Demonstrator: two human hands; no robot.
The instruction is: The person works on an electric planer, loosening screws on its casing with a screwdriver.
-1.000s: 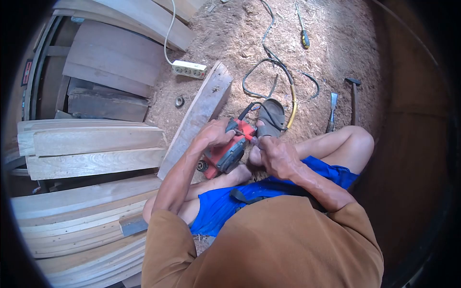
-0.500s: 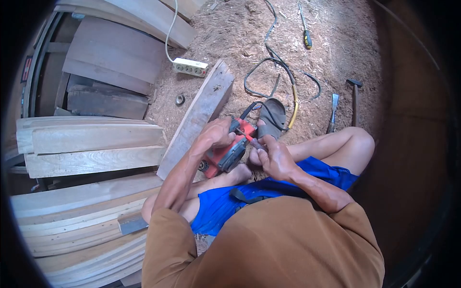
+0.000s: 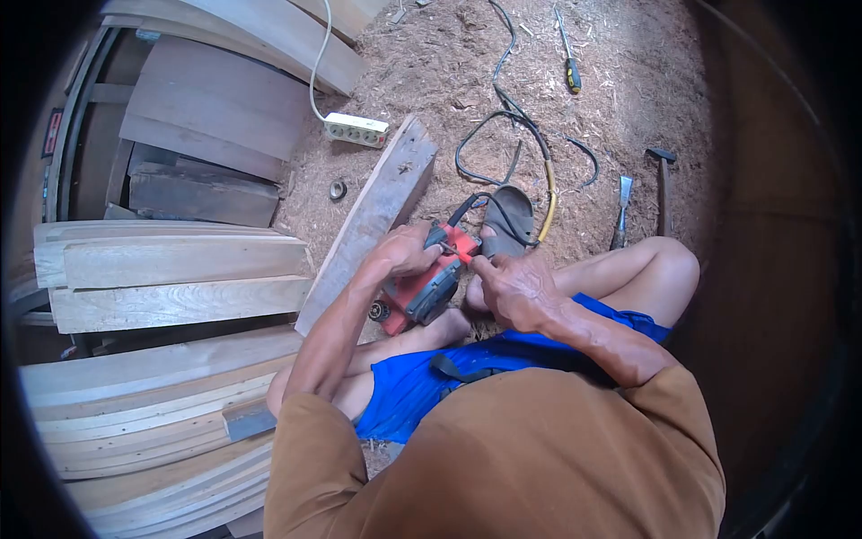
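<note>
A red and dark grey electric planer (image 3: 422,292) rests tilted at my lap, by my bare feet. My left hand (image 3: 406,250) is closed around its dark upper handle. From the right, my right hand (image 3: 519,289) is wrapped round a screwdriver (image 3: 461,255); only its red shaft shows, while the handle is hidden in my fist. The screwdriver's tip meets the planer's side close to my left fingers, though the exact contact point is too small to make out. A black cord (image 3: 467,208) leaves the planer's far end, near a grey sandal (image 3: 509,220).
A thick wooden beam (image 3: 373,211) lies left of the planer, beside stacked boards (image 3: 180,269). Beyond are a power strip (image 3: 356,128) and a small dark ring (image 3: 338,189). A yellow-black screwdriver (image 3: 573,76), a chisel (image 3: 622,211) and a hammer (image 3: 664,184) lie on shavings.
My right hand has rolled over on the screwdriver, so its back now faces up and the handle is covered. The planer and my left hand have barely moved.
</note>
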